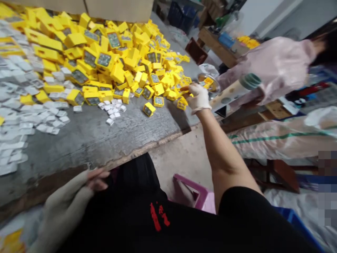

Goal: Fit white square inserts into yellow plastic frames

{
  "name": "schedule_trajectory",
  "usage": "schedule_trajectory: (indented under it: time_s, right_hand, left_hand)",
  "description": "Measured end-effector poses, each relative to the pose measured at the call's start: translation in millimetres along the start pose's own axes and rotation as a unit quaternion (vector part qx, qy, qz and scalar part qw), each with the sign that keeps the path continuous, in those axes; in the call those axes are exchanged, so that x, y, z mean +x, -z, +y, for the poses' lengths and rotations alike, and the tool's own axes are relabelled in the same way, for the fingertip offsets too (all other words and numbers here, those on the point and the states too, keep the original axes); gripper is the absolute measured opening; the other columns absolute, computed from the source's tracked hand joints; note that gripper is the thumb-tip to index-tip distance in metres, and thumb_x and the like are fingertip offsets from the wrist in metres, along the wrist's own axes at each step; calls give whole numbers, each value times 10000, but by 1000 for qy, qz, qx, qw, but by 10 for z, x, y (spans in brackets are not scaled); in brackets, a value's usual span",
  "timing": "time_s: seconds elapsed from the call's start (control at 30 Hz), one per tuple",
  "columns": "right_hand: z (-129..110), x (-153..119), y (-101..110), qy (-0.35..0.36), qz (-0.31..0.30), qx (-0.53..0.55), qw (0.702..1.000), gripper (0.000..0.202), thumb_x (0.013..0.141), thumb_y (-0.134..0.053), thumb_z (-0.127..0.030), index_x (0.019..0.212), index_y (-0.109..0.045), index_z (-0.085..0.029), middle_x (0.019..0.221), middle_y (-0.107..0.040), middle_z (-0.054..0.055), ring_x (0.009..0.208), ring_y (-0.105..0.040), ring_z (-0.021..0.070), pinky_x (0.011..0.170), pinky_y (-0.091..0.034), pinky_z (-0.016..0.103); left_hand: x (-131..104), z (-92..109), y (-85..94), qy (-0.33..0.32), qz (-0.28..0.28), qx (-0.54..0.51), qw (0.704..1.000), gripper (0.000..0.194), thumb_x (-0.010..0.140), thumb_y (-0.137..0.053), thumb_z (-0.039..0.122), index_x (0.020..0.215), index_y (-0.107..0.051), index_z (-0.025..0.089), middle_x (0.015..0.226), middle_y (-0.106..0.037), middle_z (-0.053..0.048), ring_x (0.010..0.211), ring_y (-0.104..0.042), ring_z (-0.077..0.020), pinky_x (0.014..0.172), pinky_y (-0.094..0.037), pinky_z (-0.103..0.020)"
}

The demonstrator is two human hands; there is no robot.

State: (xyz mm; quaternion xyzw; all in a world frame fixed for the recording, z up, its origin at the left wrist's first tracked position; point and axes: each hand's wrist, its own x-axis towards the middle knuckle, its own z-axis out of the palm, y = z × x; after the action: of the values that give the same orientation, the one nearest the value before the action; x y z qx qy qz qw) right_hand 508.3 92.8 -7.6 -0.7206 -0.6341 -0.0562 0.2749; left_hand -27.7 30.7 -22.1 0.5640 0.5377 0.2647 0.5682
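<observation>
My right hand [199, 97], in a white glove with bare fingertips, reaches to the right end of a heap of yellow plastic cases [126, 59]. Its fingers are bent around a small yellow plastic piece [187, 94] at the heap's edge. Just below the fingers lies a yellow frame-like piece [182, 103]. My left hand [96, 181], gloved with bare fingertips, is by my lap at the table's near edge. Its fingers are curled together, and what they hold, if anything, is hidden. A single yellow case [149, 109] lies in front of the heap.
Many white plastic pieces [15, 119] cover the left of the grey table [86, 135], with a small white cluster [113, 109] nearer the middle. A person in a pink top [279, 66] is at the right. A purple stool [201, 193] stands on the floor.
</observation>
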Motion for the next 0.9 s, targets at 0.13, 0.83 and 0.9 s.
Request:
schedule_trajectory:
  time_s: [0.13,0.83,0.9]
  right_hand:
    - [-1151,-386,-123,149,-114,91,978,154,1059,-835,-388,1168,-900,-300,1009,-848,61,946,-777,255,887,-613,443]
    - [-1859,77,-1264,24,-201,74,976,174,933,-746,-170,1089,-749,-248,1074,-789,65,985,-719,255,1004,-651,469]
    - [-1851,-134,-1144,9,-196,191,962,265,947,-753,-221,1211,-751,-253,1078,-783,41,928,-721,225,938,-662,429]
  left_hand:
    - [157,315,-392,93,-96,-156,979,595,833,-993,485,1372,-888,256,1419,-858,-165,1244,-837,-398,952,-735,-447]
    - [25,93,-100,165,17,-373,913,495,849,-932,388,1271,-772,185,1015,-804,-88,825,-792,-243,594,-616,-276]
    - [20,109,-117,182,10,-383,905,465,890,-909,334,1311,-761,201,1087,-815,-99,969,-832,-267,723,-679,-303]
